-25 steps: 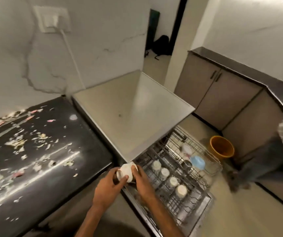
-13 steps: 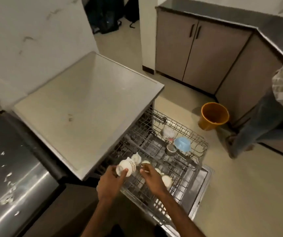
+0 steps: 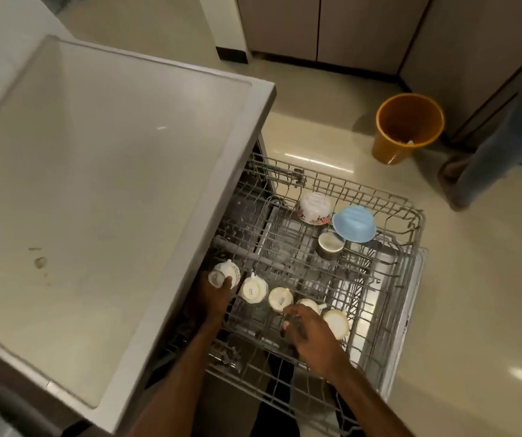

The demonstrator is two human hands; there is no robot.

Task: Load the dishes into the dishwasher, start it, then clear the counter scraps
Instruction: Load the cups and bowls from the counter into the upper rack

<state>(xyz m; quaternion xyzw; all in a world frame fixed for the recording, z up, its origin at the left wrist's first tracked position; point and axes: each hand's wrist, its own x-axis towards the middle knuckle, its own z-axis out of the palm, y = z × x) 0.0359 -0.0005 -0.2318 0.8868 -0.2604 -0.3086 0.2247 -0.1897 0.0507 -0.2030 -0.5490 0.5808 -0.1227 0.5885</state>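
Now the white cup (image 3: 223,274) had come down from above the dishwasher's front edge into the pulled-out rack (image 3: 417,222). It sat tilted, base up, at the left end of the row of upturned cups (image 3: 280,299), just beside the nearest. The left hand (image 3: 214,294) alone carried it, grip pinching its base. The right hand (image 3: 310,335) had let go and lay low on the rack wires; whether its grip clasped a wire could not be told. This cup seemed nearly seated, with starting the machine and clearing the scraps yet to do.
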